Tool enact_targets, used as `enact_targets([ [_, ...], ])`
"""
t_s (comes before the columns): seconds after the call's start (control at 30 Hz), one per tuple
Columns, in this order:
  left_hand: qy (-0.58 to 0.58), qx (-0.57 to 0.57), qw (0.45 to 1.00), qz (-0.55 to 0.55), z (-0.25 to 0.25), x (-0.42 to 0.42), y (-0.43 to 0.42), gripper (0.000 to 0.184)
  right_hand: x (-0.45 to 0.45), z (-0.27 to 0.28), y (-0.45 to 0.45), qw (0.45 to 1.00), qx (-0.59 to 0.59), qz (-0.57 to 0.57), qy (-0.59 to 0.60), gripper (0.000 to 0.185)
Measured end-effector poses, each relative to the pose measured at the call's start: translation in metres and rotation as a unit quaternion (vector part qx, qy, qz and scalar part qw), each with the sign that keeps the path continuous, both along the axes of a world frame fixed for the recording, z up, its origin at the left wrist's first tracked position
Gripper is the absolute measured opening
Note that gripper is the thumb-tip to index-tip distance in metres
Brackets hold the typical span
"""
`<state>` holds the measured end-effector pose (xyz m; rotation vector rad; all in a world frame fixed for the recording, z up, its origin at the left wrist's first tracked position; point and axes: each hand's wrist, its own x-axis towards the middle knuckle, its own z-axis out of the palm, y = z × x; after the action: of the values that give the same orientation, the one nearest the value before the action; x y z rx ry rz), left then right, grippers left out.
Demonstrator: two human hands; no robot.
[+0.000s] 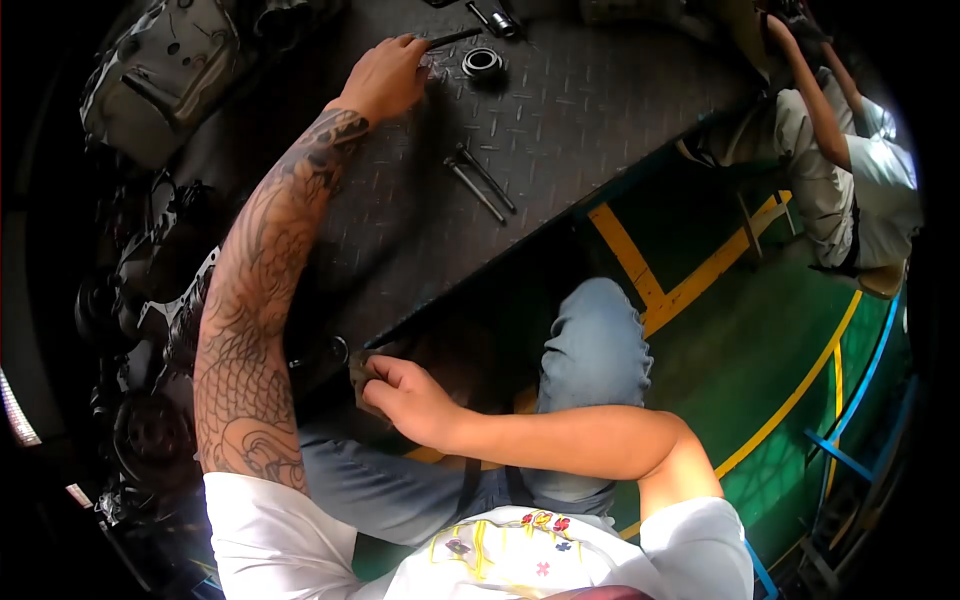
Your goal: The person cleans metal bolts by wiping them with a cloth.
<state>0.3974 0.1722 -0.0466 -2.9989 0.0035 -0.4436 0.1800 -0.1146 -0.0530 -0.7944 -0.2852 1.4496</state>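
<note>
My left hand (385, 78), on the tattooed arm, is stretched far over the dark metal table (560, 110). Its fingers are closed at one end of a thin dark rod-shaped thing (456, 39). Just right of that hand sits a round metal ring or sleeve (483, 64). Two long bolts (480, 183) lie side by side nearer to me. My right hand (415, 402) is low by the table's near edge, in front of my body. Pinched in its fingers is a small brownish-grey piece (364, 385), partly hidden, whose kind I cannot make out.
A socket tool (500, 20) lies at the table's far edge. A large metal housing (165, 80) stands at the upper left, with dark machine parts (150, 430) below it. At the right, another person (840, 160) is by the table. Yellow lines (700, 275) mark the green floor.
</note>
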Motion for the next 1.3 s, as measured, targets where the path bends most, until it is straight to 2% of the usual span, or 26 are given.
enact_targets([
  [0.23, 0.046, 0.046, 0.987, 0.149, -0.017, 0.033, 0.028, 0.033, 0.009, 0.004, 0.003, 1.000, -0.003, 0.000, 0.013, 0.006],
  [0.33, 0.088, 0.073, 0.981, 0.154, -0.018, 0.037, 0.032, 0.031, 0.008, 0.006, 0.001, 1.000, 0.001, 0.005, 0.017, 0.006],
  [0.43, 0.058, 0.084, 0.985, 0.138, -0.020, 0.040, 0.029, 0.027, 0.010, 0.010, -0.001, 0.999, 0.015, 0.016, 0.043, 0.005],
  [0.53, 0.053, 0.025, 0.986, 0.154, -0.020, 0.046, 0.021, 0.023, 0.014, 0.012, 0.000, 0.999, 0.019, 0.015, 0.047, 0.006],
  [0.6, 0.004, 0.006, 0.992, 0.130, -0.027, 0.050, 0.016, 0.020, 0.016, 0.016, -0.002, 0.998, 0.001, 0.014, 0.055, 0.010],
  [0.67, 0.039, -0.007, 0.990, 0.137, -0.026, 0.054, 0.015, 0.018, 0.014, 0.013, -0.001, 0.997, 0.029, 0.010, 0.066, 0.009],
  [0.8, 0.015, 0.013, 0.992, 0.123, -0.023, 0.049, 0.011, 0.016, 0.015, 0.015, 0.004, 0.998, 0.020, 0.013, 0.063, 0.010],
  [0.9, 0.062, 0.051, 0.990, 0.112, 0.000, 0.045, 0.007, 0.013, 0.021, 0.017, 0.006, 0.998, 0.035, 0.021, 0.045, 0.011],
  [0.93, 0.072, 0.084, 0.988, 0.103, 0.011, 0.041, 0.006, 0.017, 0.021, 0.017, 0.006, 0.998, 0.038, 0.023, 0.034, 0.012],
  [0.97, 0.070, 0.142, 0.983, 0.093, 0.021, 0.037, 0.008, 0.011, 0.024, 0.021, 0.004, 0.997, 0.052, 0.029, 0.039, 0.013],
  [1.0, 0.058, 0.157, 0.983, 0.072, 0.043, 0.025, -0.002, 0.015, 0.024, 0.021, 0.005, 0.996, 0.076, 0.023, 0.026, 0.011],
  [1.03, 0.097, 0.181, 0.974, 0.092, 0.061, 0.016, -0.007, 0.027, 0.022, 0.018, 0.007, 0.995, 0.101, 0.022, 0.014, 0.010],
  [1.07, 0.030, 0.162, 0.986, 0.034, 0.061, 0.008, 0.011, 0.033, 0.023, 0.017, 0.006, 0.992, 0.125, 0.022, 0.001, 0.008],
  [1.1, -0.005, 0.053, 0.999, 0.011, 0.094, -0.014, -0.013, 0.037, 0.028, 0.023, 0.003, 0.989, 0.141, 0.019, -0.038, 0.008],
  [1.13, -0.047, 0.021, 0.998, -0.026, 0.120, -0.038, -0.033, 0.034, 0.031, 0.027, 0.000, 0.989, 0.134, 0.017, -0.056, 0.008],
  [1.17, -0.048, -0.058, 0.997, -0.035, 0.142, -0.060, -0.052, 0.034, 0.034, 0.032, -0.003, 0.989, 0.126, 0.016, -0.073, 0.008],
  [1.23, -0.067, -0.061, 0.995, -0.046, 0.176, -0.111, -0.092, 0.032, 0.043, 0.037, -0.008, 0.987, 0.128, 0.027, -0.092, 0.008],
  [1.3, -0.084, -0.111, 0.990, -0.032, 0.194, -0.164, -0.126, 0.025, 0.049, 0.038, -0.008, 0.985, 0.130, 0.006, -0.111, 0.010],
])
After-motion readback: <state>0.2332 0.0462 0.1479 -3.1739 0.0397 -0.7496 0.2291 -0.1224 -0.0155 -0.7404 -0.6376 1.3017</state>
